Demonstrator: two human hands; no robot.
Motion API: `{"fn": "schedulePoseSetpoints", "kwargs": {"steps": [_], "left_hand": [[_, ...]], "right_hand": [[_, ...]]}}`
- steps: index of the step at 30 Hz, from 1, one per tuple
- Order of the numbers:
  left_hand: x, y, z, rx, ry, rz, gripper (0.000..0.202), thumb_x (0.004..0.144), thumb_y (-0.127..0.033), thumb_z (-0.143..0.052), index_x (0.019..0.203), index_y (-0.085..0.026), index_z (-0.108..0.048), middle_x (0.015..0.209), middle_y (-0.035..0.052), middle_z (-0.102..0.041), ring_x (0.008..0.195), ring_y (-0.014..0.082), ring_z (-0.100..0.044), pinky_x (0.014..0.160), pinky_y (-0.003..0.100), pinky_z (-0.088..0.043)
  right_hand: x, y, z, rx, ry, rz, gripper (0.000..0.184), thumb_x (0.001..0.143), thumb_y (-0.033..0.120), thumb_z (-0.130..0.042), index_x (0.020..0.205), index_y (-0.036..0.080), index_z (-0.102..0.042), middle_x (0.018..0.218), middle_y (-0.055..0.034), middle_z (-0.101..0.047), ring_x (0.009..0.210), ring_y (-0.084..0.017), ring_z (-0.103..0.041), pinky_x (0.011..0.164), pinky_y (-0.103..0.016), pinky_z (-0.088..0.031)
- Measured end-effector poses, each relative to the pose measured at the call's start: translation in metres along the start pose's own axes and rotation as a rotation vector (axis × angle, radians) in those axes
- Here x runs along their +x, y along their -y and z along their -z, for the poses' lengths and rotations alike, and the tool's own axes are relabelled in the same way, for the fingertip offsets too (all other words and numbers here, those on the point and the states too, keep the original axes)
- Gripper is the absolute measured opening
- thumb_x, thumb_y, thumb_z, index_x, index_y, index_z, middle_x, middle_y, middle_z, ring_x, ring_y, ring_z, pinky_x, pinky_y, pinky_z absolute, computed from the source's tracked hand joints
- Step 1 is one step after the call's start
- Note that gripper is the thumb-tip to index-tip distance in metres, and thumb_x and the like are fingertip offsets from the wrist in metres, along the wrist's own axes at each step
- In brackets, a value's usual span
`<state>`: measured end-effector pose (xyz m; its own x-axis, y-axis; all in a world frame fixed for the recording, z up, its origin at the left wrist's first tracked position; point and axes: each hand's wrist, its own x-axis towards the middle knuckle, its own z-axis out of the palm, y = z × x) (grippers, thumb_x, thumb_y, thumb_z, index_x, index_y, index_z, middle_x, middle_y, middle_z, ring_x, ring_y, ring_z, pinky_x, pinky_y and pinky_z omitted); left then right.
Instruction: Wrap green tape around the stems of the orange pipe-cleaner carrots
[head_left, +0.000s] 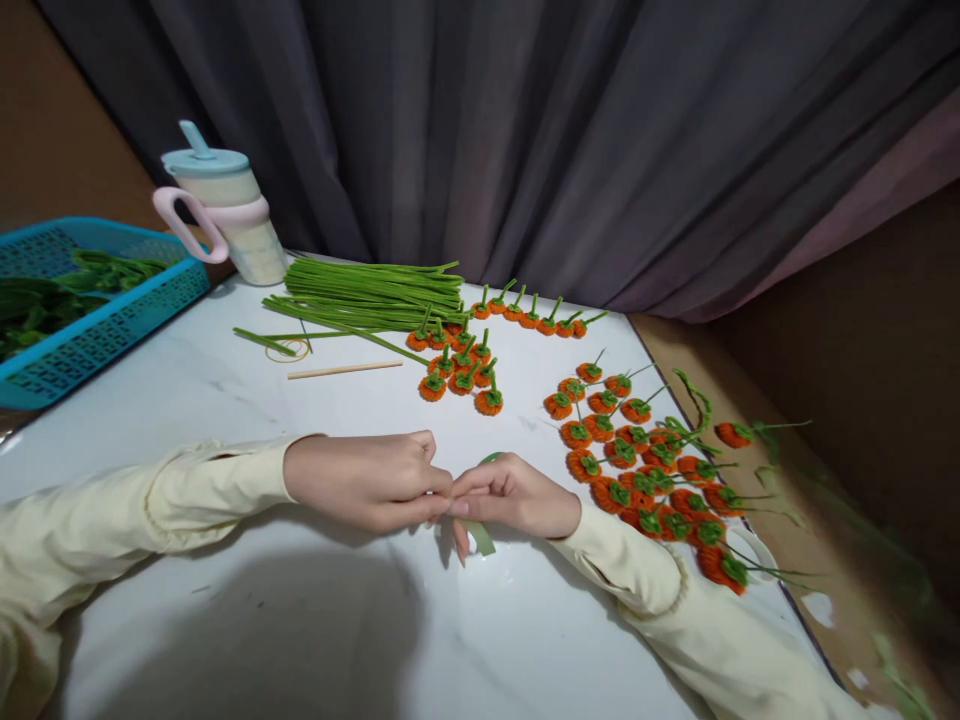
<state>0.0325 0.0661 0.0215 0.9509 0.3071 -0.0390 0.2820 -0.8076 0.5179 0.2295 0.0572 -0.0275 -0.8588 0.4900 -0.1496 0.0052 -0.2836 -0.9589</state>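
Observation:
My left hand (375, 482) and my right hand (517, 497) meet at the fingertips over the middle of the table. The left thumb and fingers are pinched together, and what lies between them is too small to make out. Beneath and behind my right hand shows a band of pale green tape (480, 540), apparently a roll, mostly hidden by the fingers. The right thumb and forefinger are also closed at the meeting point. Nearest to my right hand are orange fuzzy pumpkins (583, 465) with green tops and thin wire stems.
Green pipe cleaners (367, 290) are bundled at the back, with small stemmed pumpkins (489, 402) beside them. A wooden stick (345, 370) and a rubber band (277, 350) lie in front. Left stand a tumbler (255, 245) and a blue basket (112, 330). A curtain (480, 130) hangs behind the white table (225, 400).

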Motion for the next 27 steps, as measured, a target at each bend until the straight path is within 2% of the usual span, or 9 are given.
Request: {"fn": "schedulePoseSetpoints", "kwargs": {"steps": [3,7,11,14,17,20,21,24,27], "left_hand": [[0.001,0.0,-0.001,-0.109,0.042,0.015,0.027,0.091,-0.013,-0.035,0.073,-0.015,-0.055,0.064,0.0014,-0.06,0.059,0.012,-0.043,0.068,0.022,-0.035],[0.004,0.0,-0.004,-0.227,0.082,0.009,0.028,0.091,-0.014,-0.035,0.075,-0.016,-0.058,0.069,0.0022,-0.063,0.067,0.013,-0.046,0.07,0.021,-0.035],[0.005,-0.002,-0.001,-0.284,0.079,0.022,0.028,0.09,-0.015,-0.038,0.073,-0.016,-0.06,0.068,0.0014,-0.065,0.063,0.0123,-0.045,0.07,0.021,-0.036],[0.001,0.003,0.004,-0.401,0.114,0.077,0.03,0.092,-0.022,-0.039,0.073,-0.016,-0.061,0.056,0.0001,-0.059,0.054,0.0112,-0.044,0.061,0.02,-0.037],[-0.006,0.014,0.003,-0.595,0.176,0.154,0.029,0.091,-0.032,-0.041,0.079,-0.015,-0.062,0.045,-0.0034,-0.048,0.044,0.0096,-0.04,0.049,0.019,-0.035],[-0.014,0.022,-0.007,-0.769,0.271,0.268,0.033,0.092,-0.038,-0.038,0.083,-0.014,-0.059,0.04,-0.0065,-0.04,0.036,0.008,-0.036,0.041,0.018,-0.033],[-0.016,0.022,-0.012,-0.793,0.269,0.284,0.033,0.092,-0.039,-0.038,0.083,-0.014,-0.058,0.039,-0.0071,-0.039,0.036,0.0078,-0.037,0.042,0.017,-0.034],[-0.023,0.018,-0.027,-0.838,0.206,0.282,0.033,0.092,-0.041,-0.038,0.084,-0.014,-0.057,0.036,-0.0083,-0.036,0.037,0.0081,-0.041,0.047,0.017,-0.038],[-0.027,0.01,-0.038,-0.932,0.145,0.255,0.036,0.091,-0.045,-0.039,0.086,-0.014,-0.056,0.035,-0.0093,-0.035,0.035,0.0077,-0.037,0.046,0.018,-0.038]], "right_hand": [[0.0,-0.002,-0.001,-0.15,0.005,0.019,0.031,0.086,0.035,-0.052,0.091,0.008,-0.065,0.057,-0.0016,-0.062,0.051,-0.007,-0.052,0.053,-0.019,-0.041],[-0.001,-0.005,-0.001,-0.432,-0.029,0.061,0.031,0.087,0.034,-0.048,0.083,0.01,-0.067,0.064,-0.0034,-0.065,0.054,-0.007,-0.052,0.054,-0.017,-0.041],[-0.001,-0.004,0.0,-0.506,-0.007,0.097,0.032,0.088,0.033,-0.046,0.085,0.009,-0.068,0.064,-0.0039,-0.065,0.056,-0.007,-0.055,0.054,-0.016,-0.042],[0.0,-0.001,0.002,-0.503,0.019,0.102,0.034,0.088,0.035,-0.046,0.093,0.009,-0.068,0.071,-0.0064,-0.068,0.061,-0.008,-0.058,0.059,-0.017,-0.045],[-0.003,0.001,0.003,-0.513,0.0,0.093,0.035,0.086,0.037,-0.051,0.104,0.01,-0.065,0.081,-0.0089,-0.07,0.068,-0.011,-0.062,0.064,-0.019,-0.047],[-0.009,0.002,-0.001,-0.589,-0.085,0.08,0.041,0.08,0.037,-0.059,0.109,0.009,-0.062,0.084,-0.0104,-0.07,0.074,-0.014,-0.064,0.071,-0.023,-0.048],[-0.012,0.002,-0.004,-0.612,-0.102,0.064,0.042,0.08,0.037,-0.059,0.111,0.01,-0.061,0.083,-0.0101,-0.07,0.075,-0.014,-0.064,0.074,-0.024,-0.048],[-0.019,0.001,-0.017,-0.646,-0.126,0.032,0.045,0.079,0.037,-0.06,0.116,0.012,-0.056,0.077,-0.0068,-0.069,0.071,-0.013,-0.062,0.074,-0.025,-0.047],[-0.02,-0.001,-0.032,-0.674,-0.216,0.02,0.054,0.072,0.038,-0.067,0.117,0.012,-0.052,0.068,-0.0012,-0.064,0.062,-0.011,-0.055,0.064,-0.022,-0.044]]}}
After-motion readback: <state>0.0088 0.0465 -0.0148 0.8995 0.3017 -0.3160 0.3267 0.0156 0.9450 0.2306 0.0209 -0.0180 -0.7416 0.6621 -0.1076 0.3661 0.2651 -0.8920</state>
